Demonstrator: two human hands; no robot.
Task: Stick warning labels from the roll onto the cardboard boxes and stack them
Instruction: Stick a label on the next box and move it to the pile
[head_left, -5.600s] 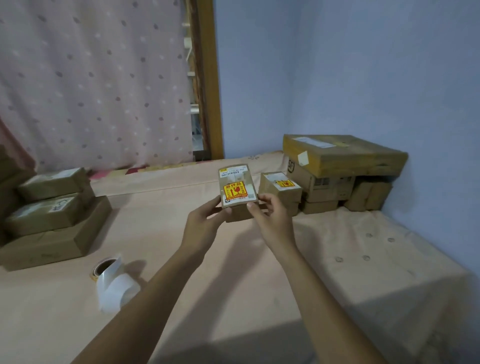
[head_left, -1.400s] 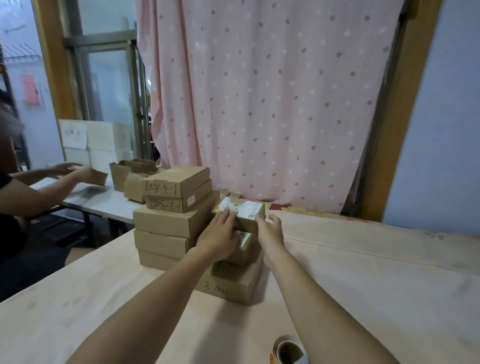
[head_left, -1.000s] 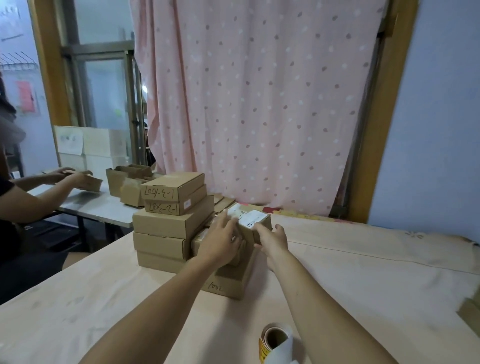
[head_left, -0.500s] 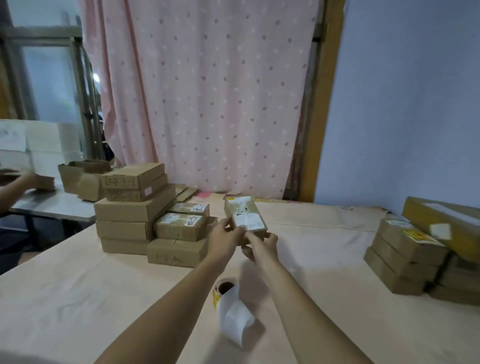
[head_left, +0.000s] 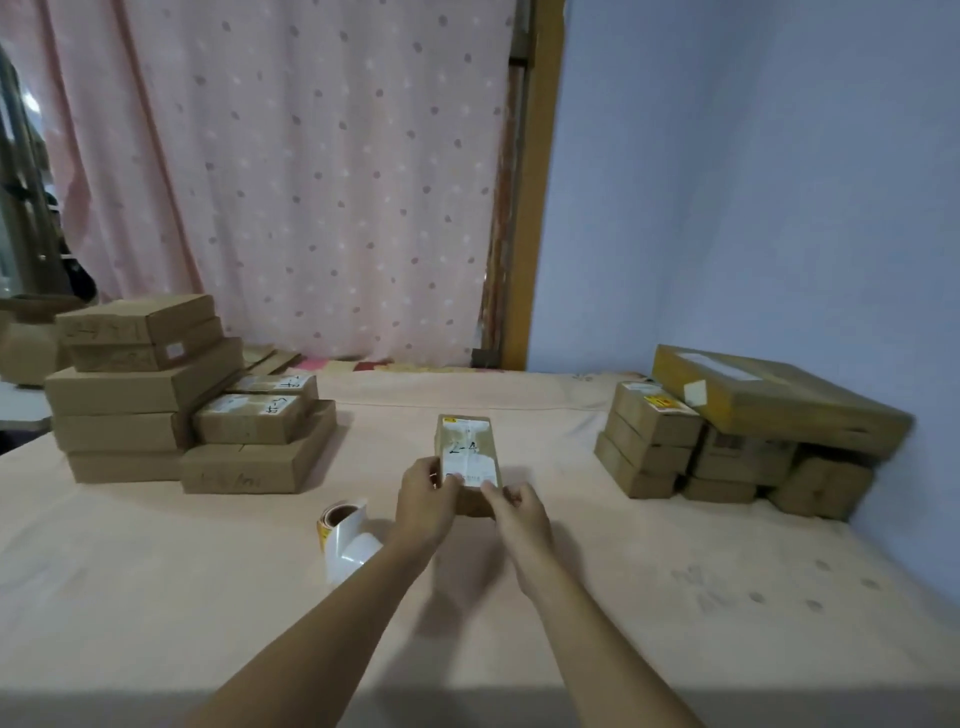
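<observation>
Cardboard, brown and small: the box (head_left: 470, 462) we see is held between both hands, a white paper slip on its top face. The left hand (head_left: 423, 506) grips its near left corner and the right hand (head_left: 519, 514) pinches the near right one. We cannot tell whether it touches the table (head_left: 156, 571). Just left of the left hand lies the label roll (head_left: 345, 530), its strip loose. Well to the left stand stacked boxes (head_left: 156, 395). Well right of the right hand stands another pile (head_left: 727, 441).
</observation>
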